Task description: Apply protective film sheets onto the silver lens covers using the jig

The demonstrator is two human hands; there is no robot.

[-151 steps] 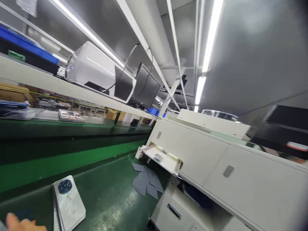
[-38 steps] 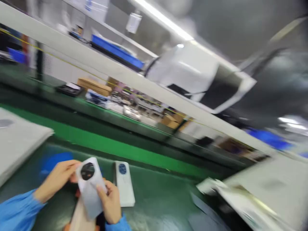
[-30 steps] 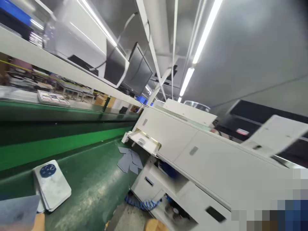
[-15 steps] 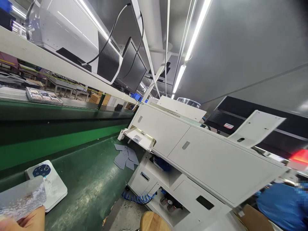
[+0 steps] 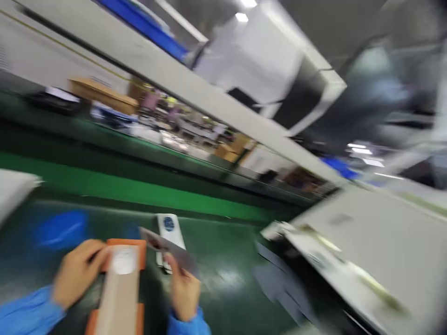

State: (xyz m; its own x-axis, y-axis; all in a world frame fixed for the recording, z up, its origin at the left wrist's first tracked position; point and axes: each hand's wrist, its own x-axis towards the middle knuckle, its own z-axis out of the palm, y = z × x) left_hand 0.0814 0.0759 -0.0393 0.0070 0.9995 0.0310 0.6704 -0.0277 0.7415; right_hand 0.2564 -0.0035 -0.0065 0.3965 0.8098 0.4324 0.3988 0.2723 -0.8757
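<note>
My left hand (image 5: 80,271) is at the lower left with its fingers closed against the upper left edge of a beige strip (image 5: 120,298), which has a pale round patch near its top. Orange blocks (image 5: 141,253) show under the strip at two places. Blur hides what the left fingertips pinch. In my right hand (image 5: 185,291) is a thin, greyish printed sheet (image 5: 174,251), gripped by its lower edge and tilted. Behind the sheet, partly covered by it, a white panel (image 5: 176,232) with a dark blue round patch lies on the green bench top.
Flat grey pieces (image 5: 279,284) lie on the green bench (image 5: 230,260) to the right, beside a white machine (image 5: 391,232). A blue object (image 5: 63,228) and a white block (image 5: 16,190) are at left. A shelf beam (image 5: 209,100) crosses above.
My view has swung left and down, blurring the scene. The left hand and the orange-and-beige item have come into view. The printed sheet is still held and now appears nearer the middle.
</note>
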